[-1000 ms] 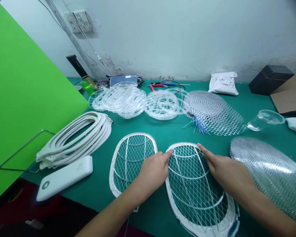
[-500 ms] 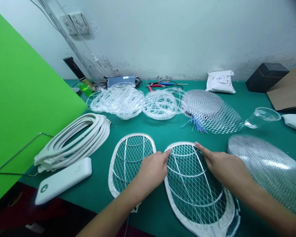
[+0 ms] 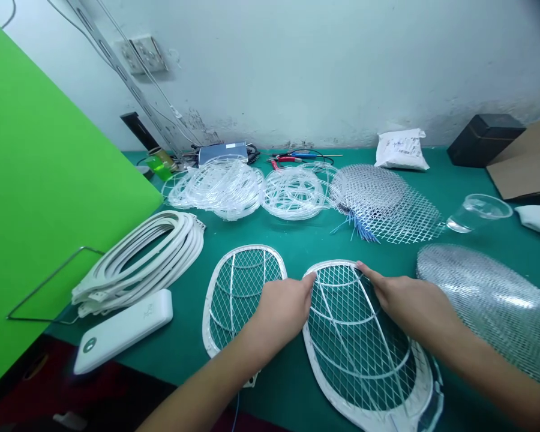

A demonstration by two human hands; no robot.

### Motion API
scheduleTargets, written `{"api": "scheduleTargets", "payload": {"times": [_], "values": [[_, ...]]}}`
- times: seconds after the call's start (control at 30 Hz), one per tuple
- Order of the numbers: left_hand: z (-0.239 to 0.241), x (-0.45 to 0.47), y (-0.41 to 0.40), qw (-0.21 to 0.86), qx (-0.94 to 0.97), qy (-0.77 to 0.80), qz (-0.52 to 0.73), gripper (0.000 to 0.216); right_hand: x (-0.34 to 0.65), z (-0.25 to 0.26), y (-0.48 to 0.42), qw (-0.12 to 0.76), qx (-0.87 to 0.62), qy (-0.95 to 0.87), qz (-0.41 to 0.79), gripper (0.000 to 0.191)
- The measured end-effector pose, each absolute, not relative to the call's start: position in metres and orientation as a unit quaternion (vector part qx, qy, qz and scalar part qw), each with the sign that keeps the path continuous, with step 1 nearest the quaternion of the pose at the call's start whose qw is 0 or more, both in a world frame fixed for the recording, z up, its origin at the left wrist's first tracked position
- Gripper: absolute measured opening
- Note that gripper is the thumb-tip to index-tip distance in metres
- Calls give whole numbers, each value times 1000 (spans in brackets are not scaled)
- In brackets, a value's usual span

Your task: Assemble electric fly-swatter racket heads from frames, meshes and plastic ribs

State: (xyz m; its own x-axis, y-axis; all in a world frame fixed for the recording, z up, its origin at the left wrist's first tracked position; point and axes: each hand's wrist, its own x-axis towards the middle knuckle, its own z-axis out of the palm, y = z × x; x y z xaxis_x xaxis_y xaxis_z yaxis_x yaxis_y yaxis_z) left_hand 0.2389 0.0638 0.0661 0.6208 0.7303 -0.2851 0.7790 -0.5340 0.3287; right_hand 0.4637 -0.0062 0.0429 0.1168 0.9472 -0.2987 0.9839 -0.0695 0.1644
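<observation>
Both hands are working on the netted frame point(image 3: 337, 288), which is lying flat on the green table point(image 3: 297, 246) right in front of the person. The left hand point(image 3: 282, 309) is coming in at the frame's upper left edge with its fingers curled and the forefinger tip on the white rim; I cannot tell whether the thumb is pinching underneath. The right hand point(image 3: 409, 306) is lying open, fingers stretched flat across the upper right of the netting and closed around nothing. To my eye this is seating work, and it calls for even, light pressure around the rim, because the thin wire looks springy and likely to buckle under one hard push. The frame is an egg-shaped hoop of smooth white plastic, filled with diamond wire netting and crossed by curved white ribs. A twin frame point(image 3: 234, 288) is sitting just left of it, partly under the left wrist. Farther left, a stack of bare white hoops point(image 3: 139, 258) is leaning beside a glossy white slab point(image 3: 123, 330). Beyond the frame, tangles of clear plastic rings point(image 3: 220, 186) are lying next to loose sheets of coarse netting point(image 3: 382, 204). To its right, finer shiny mesh point(image 3: 490, 300) is piling up near a tipped clear cup point(image 3: 477, 213).
</observation>
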Motion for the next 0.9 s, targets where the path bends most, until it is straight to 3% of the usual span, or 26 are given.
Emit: {"api": "scheduleTargets", "payload": {"times": [0.13, 0.23, 0.37, 0.9], "values": [[82, 247, 69, 77, 902, 424, -25, 48, 464, 42, -8, 154, 730, 664, -51, 51], [81, 256, 82, 16, 946, 324, -1, 43, 465, 38, -10, 141, 730, 668, -38, 51], [63, 266, 99, 30, 971, 234, -30, 34, 466, 34, -12, 130, 727, 673, -28, 52], [42, 271, 106, -22, 981, 188, -33, 35, 467, 28, -15, 124, 718, 685, -8, 61]]}}
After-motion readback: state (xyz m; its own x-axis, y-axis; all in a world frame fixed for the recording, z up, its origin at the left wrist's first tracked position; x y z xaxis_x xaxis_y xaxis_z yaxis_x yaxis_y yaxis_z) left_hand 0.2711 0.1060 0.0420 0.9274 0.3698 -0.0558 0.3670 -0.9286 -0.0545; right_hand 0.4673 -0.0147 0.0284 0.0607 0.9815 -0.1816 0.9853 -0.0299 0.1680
